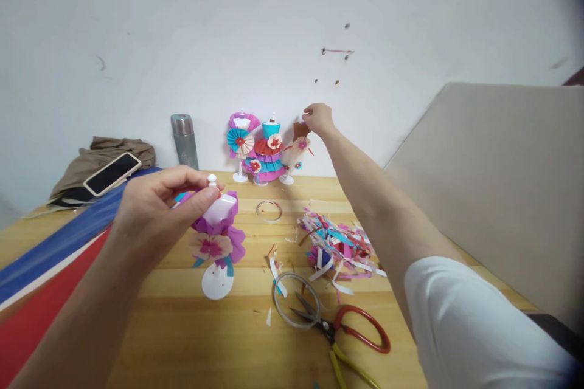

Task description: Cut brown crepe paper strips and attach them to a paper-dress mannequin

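Observation:
My left hand (168, 200) is closed, thumb and finger pinching the neck of a small white dress form (219, 211) just below its knob. Purple crepe paper and a cream paper flower with a pink centre dress this form, and its round white base is near the table top. Far forward by the wall, my right hand (319, 118) pinches the top of another dress form (301, 144) with a brown bodice and a cream flower. Beside it stand a dress form in turquoise, red and purple ruffles (270, 149) and one with pleated paper rosettes (241, 143).
Open scissors (326, 328) and a tape ring (297, 301) lie up front. Another ring (269, 211) lies behind, near a heap of paper scraps (340, 240). A flask (184, 140), a phone (112, 173) on cloth and coloured sheets (68, 261) are left; a board (493, 176) leans right.

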A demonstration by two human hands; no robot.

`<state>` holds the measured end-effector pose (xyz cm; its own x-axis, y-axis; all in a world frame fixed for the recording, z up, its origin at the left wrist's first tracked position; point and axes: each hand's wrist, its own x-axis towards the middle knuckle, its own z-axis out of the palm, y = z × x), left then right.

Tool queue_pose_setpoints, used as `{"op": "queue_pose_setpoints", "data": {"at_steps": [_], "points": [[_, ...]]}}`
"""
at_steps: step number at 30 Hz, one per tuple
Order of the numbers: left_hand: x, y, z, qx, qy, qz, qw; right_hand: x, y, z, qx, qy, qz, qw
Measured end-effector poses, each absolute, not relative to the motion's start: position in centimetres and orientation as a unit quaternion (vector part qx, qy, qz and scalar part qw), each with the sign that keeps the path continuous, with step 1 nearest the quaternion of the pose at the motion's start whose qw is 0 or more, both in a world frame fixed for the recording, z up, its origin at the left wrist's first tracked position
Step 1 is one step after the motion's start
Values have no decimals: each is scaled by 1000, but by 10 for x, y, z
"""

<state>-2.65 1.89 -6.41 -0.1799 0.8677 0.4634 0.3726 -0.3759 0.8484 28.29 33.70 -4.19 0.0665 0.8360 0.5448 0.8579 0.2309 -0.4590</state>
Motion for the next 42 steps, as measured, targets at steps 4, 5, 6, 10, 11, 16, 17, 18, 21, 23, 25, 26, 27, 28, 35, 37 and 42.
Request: {"op": "queue_pose_setpoints", "data": {"at_steps": [4, 5, 6, 10, 11, 16, 17, 18, 21, 23, 25, 26, 27, 28, 35, 37, 42], "points": [[-23, 16, -63, 591, 516, 579, 223, 281, 336, -37, -599, -695, -2, 398], [-23, 15, -62, 591, 515, 579, 224, 280, 336, -36, -592, -698, 1, 403], [-23, 15, -62, 592, 514, 579, 225, 280, 336, -36, -587, -699, 3, 409], [-24, 15, -62, 598, 510, 578, 220, 280, 338, -37, -572, -698, 5, 431], [-24, 15, -62, 600, 508, 578, 217, 280, 338, -38, -572, -697, 3, 433], [-28, 17, -62, 620, 503, 564, 210, 283, 326, -38, -579, -692, -23, 431], [-29, 18, -62, 626, 502, 557, 212, 283, 321, -37, -578, -692, -31, 432], [-30, 18, -62, 631, 501, 551, 216, 282, 315, -35, -575, -693, -40, 433], [-31, 20, -62, 635, 501, 544, 224, 278, 292, -27, -559, -696, -62, 447], [-32, 21, -62, 637, 495, 546, 226, 273, 274, -21, -534, -694, -57, 480], [-33, 22, -63, 640, 489, 546, 230, 266, 253, -18, -508, -693, -19, 511], [-33, 22, -63, 641, 487, 546, 233, 262, 241, -19, -499, -696, -3, 515], [-33, 23, -63, 640, 486, 546, 236, 255, 227, -23, -489, -703, 18, 516], [-34, 23, -63, 640, 485, 547, 239, 248, 212, -28, -480, -710, 34, 514], [-33, 18, -61, 635, 466, 558, 261, 181, 102, -77, -307, -753, 356, 460], [-33, 16, -60, 640, 461, 556, 263, 165, 82, -77, -291, -755, 354, 470], [-35, 11, -56, 665, 422, 553, 271, 142, 58, -53, -247, -785, 278, 495]]}}
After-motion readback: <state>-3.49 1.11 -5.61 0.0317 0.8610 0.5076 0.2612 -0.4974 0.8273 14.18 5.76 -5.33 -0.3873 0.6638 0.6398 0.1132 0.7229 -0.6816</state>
